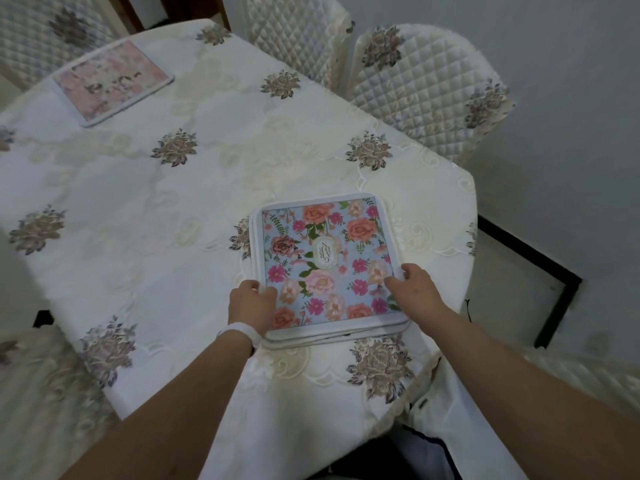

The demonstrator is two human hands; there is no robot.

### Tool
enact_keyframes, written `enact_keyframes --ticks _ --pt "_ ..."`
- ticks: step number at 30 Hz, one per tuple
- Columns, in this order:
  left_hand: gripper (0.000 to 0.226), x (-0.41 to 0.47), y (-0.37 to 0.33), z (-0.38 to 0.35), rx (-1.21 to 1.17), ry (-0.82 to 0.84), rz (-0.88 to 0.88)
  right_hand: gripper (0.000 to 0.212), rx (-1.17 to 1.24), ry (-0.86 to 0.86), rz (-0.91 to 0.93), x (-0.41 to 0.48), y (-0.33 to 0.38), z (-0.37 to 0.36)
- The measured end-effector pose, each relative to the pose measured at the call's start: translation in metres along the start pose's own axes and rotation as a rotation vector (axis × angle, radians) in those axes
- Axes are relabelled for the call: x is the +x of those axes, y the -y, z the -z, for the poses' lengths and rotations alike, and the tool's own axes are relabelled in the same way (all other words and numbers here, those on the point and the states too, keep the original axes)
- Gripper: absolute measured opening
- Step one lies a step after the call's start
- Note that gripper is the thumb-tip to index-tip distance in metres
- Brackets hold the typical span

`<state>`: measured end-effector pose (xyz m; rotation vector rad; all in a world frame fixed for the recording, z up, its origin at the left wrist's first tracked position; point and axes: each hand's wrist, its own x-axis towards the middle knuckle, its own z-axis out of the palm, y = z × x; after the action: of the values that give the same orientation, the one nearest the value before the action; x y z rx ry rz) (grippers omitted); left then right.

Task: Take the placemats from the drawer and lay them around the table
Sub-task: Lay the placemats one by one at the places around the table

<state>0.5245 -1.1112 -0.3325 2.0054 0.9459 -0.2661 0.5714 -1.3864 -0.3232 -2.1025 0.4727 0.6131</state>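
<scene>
A stack of square placemats [325, 258] lies on the table [145, 209] near its front right corner; the top one is light blue with pink and orange flowers and a white border. My left hand [251, 301] grips the stack's near left corner, thumb on top. My right hand [414, 284] holds the right edge near the front, fingers on the top mat. A single pink floral placemat [112, 81] lies flat at the far left end of the table.
The table wears a white embroidered cloth with grey-brown flower patches. Two quilted, covered chairs [426, 88] stand along its far right side, and another chair [45, 39] at the far left. A grey floor lies to the right.
</scene>
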Motion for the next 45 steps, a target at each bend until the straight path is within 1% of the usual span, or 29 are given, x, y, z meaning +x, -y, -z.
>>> enact_keyframes --ticks 2,3,4,7,8,10,13,17,20,24,27,30,33,40,45 --pt "0.032 -0.001 0.001 -0.004 -0.049 -0.014 0.032 0.077 -0.015 -0.021 0.033 0.005 -0.004 0.001" --pt "0.031 -0.001 0.002 -0.005 -0.084 -0.010 0.057 0.079 -0.007 -0.029 0.035 0.008 -0.004 0.001" --pt "0.025 -0.001 0.002 -0.007 -0.131 0.008 0.082 0.074 0.014 -0.034 0.027 0.008 -0.003 0.002" --pt "0.006 -0.002 0.001 -0.010 -0.232 0.071 0.104 0.040 0.075 -0.030 0.008 0.005 0.002 0.005" --pt "0.004 -0.003 0.000 -0.011 -0.244 0.079 0.102 0.034 0.087 -0.024 0.001 0.007 0.002 0.005" --pt "0.006 -0.007 -0.003 -0.010 -0.290 0.096 0.103 0.029 0.110 -0.019 -0.009 0.007 0.003 0.006" --pt "0.011 -0.018 -0.007 -0.004 -0.346 0.107 0.076 0.028 0.094 0.003 0.008 0.002 0.006 0.009" --pt "0.012 -0.034 -0.010 0.007 -0.391 0.067 0.012 0.023 0.036 0.027 0.147 -0.009 0.020 0.004" --pt "0.011 -0.046 -0.007 0.022 -0.438 -0.003 -0.019 0.026 0.030 0.046 0.236 -0.021 0.033 -0.006" --pt "0.009 -0.066 0.008 0.055 -0.532 -0.084 -0.004 0.034 0.013 0.075 0.350 -0.044 0.057 -0.025" --pt "0.009 -0.078 0.028 0.087 -0.597 -0.147 0.004 0.035 -0.007 0.108 0.422 -0.067 0.076 -0.043" --pt "0.013 -0.091 0.055 0.125 -0.654 -0.192 -0.015 0.028 -0.078 0.131 0.517 -0.089 0.097 -0.064" --pt "0.018 -0.105 0.090 0.169 -0.719 -0.255 -0.028 0.021 -0.104 0.191 0.580 -0.115 0.120 -0.092" --pt "0.019 -0.154 0.180 0.273 -0.798 -0.444 -0.055 0.017 -0.112 0.319 0.706 -0.204 0.164 -0.194" --pt "0.015 -0.185 0.269 0.342 -0.857 -0.545 -0.025 0.016 -0.114 0.375 0.759 -0.288 0.173 -0.277"
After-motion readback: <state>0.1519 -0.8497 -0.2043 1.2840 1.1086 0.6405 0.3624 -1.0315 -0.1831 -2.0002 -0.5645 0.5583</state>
